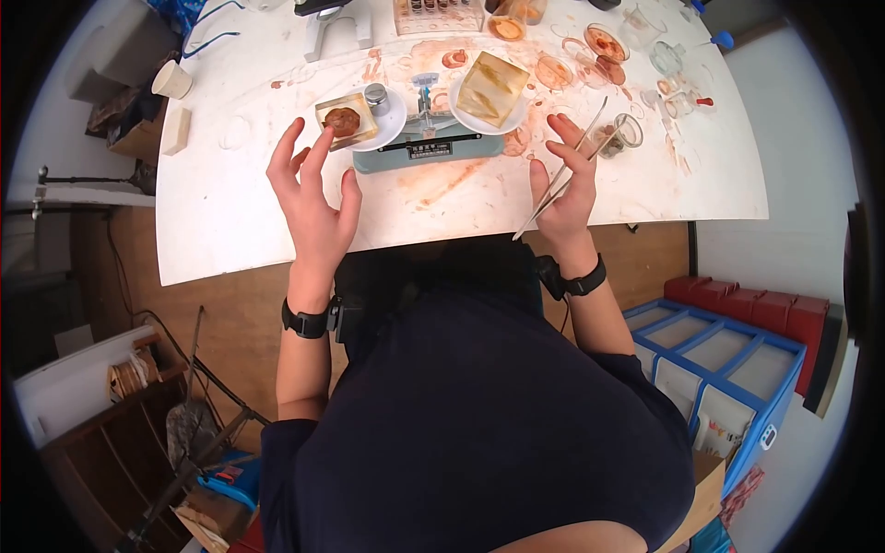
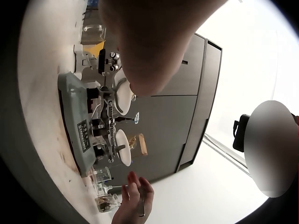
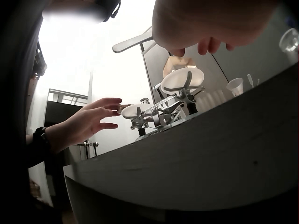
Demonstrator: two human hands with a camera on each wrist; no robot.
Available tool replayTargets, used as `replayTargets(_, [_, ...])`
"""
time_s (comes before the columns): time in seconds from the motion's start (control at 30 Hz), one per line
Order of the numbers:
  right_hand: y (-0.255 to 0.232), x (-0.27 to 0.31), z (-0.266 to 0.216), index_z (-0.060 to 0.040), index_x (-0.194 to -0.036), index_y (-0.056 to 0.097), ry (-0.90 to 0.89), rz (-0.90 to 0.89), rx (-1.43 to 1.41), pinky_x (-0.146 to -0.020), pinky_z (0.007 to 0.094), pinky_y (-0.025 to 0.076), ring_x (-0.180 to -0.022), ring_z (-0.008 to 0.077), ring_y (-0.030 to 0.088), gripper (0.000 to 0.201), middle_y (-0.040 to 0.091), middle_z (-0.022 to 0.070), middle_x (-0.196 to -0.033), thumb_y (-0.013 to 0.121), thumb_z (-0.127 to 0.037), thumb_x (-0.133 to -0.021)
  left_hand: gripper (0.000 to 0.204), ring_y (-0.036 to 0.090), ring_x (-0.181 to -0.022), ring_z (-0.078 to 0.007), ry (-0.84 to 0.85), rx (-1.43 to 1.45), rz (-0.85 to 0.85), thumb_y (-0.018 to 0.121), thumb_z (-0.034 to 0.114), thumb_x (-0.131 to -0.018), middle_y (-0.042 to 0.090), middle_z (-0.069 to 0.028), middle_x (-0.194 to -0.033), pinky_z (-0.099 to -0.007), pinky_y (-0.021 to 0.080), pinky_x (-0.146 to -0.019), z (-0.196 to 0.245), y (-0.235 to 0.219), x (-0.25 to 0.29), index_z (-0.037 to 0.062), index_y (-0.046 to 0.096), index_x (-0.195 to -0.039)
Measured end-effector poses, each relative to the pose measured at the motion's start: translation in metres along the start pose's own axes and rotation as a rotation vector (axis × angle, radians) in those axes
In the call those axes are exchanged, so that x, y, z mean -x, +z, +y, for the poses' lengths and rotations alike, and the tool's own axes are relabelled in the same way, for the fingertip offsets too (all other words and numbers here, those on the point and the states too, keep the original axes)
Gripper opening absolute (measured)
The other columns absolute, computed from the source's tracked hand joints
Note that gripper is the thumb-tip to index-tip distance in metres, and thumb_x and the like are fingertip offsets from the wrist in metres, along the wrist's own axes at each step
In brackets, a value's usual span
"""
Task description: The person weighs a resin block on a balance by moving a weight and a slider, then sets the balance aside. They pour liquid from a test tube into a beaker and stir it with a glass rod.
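A two-pan balance [image 1: 429, 153] with a grey-green base stands near the table's front edge. On its left pan [image 1: 392, 120] are a clear block with a brown specimen [image 1: 343, 121] and a metal weight [image 1: 375, 98]. The right pan [image 1: 458, 114] bears a larger clear block with yellowish strands [image 1: 493, 88]. My left hand [image 1: 318, 198] has its fingers spread, the index fingertip overlapping the brown-specimen block in the head view. To the right of the balance, my right hand [image 1: 567, 189] holds metal tweezers [image 1: 532, 219] slanting across the palm.
A small glass jar [image 1: 629, 131] stands just beyond the right hand. Glass dishes [image 1: 606, 41], a beaker [image 1: 643, 28] and a rack of vials [image 1: 438, 17] sit farther back. At the left are a paper cup [image 1: 172, 80] and a pale block [image 1: 175, 132]. Reddish stains mark the white table [image 1: 240, 212].
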State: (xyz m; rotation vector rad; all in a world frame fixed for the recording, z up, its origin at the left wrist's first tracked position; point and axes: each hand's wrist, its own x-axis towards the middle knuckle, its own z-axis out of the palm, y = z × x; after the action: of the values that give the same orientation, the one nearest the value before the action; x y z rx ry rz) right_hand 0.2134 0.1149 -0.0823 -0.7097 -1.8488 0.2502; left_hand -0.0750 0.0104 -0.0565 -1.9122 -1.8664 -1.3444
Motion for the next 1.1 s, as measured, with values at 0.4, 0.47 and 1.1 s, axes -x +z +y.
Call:
replayTargets(0.4, [0.005, 0.020, 0.014, -0.0036, -0.117, 0.056, 0.081, -0.026, -0.008, -0.106, 0.0465, 0.043, -0.129, 0.0385, 0.054, 0.033, 0.059, 0.0220, -0.134, 0.070, -0.001, -0.087, 0.055, 0.035, -0.141, -0.0377, 0.001, 0.025, -0.016, 0.069, 0.004, -0.083, 0.035, -0.0202, -0.150, -0.0477, 0.037, -0.111, -0.005, 0.007, -0.003, 0.0064, 0.053, -0.136])
replayTargets(0.47, [0.005, 0.019, 0.014, -0.0033, -0.117, 0.056, 0.081, -0.031, -0.012, -0.106, 0.0464, 0.044, -0.128, 0.0384, 0.054, 0.033, 0.059, 0.0220, -0.133, 0.070, 0.000, -0.087, 0.054, 0.035, -0.142, -0.0378, -0.012, 0.030, -0.019, 0.069, 0.006, -0.084, 0.035, -0.0196, -0.151, -0.0484, 0.034, -0.115, -0.007, 0.008, -0.001, 0.0071, 0.053, -0.135])
replayTargets(1.1, [0.005, 0.018, 0.010, -0.0033, -0.116, 0.057, 0.096, -0.069, -0.004, -0.105, 0.0474, 0.044, -0.126, 0.0393, 0.055, 0.034, 0.061, 0.0218, -0.131, 0.071, 0.001, -0.086, 0.085, 0.043, -0.139, -0.0317, -0.132, 0.342, -0.029, 0.082, 0.015, -0.079, 0.040, -0.0198, -0.149, -0.0435, 0.042, -0.110, -0.020, 0.018, -0.027, 0.0030, 0.035, -0.150])
